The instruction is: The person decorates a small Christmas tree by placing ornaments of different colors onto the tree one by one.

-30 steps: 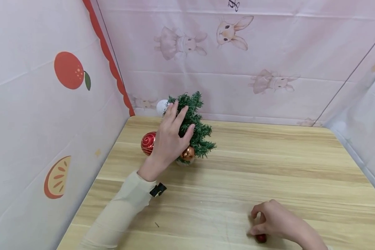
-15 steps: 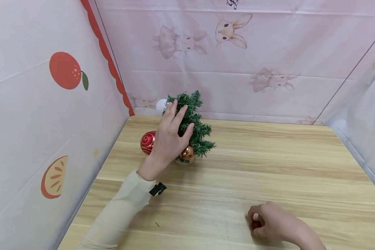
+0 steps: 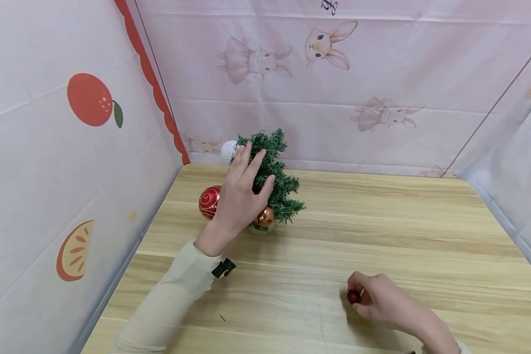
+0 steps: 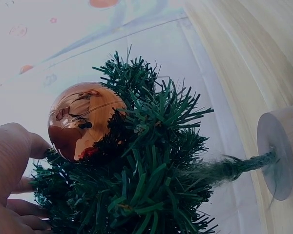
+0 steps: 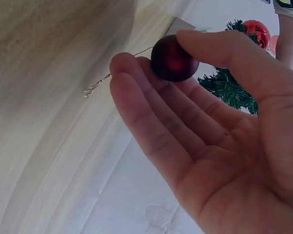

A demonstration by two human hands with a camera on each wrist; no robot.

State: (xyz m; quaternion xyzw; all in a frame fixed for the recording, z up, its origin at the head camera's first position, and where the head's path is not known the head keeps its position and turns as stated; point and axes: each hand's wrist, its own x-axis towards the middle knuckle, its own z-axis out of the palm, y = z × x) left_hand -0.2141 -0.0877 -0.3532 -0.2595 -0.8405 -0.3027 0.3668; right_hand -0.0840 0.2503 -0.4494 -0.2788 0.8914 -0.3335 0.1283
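A small green Christmas tree stands at the back left of the table on a round wooden base. My left hand rests against its branches with fingers spread, hiding part of it. On the tree hang a shiny copper bauble, a red bauble with swirls and a white bauble. Toward the front right, my right hand pinches a small dark red bauble between thumb and fingers. A thin gold cord trails from that bauble past the fingertips.
The wooden table meets a pink rabbit-print backdrop at the back. A fruit-print wall rises along the left edge. One short dark sliver lies near the front of the table.
My right hand has picked up the small dark red bauble and shifted slightly away from the front edge and left with it. The left hand has stayed on the tree.
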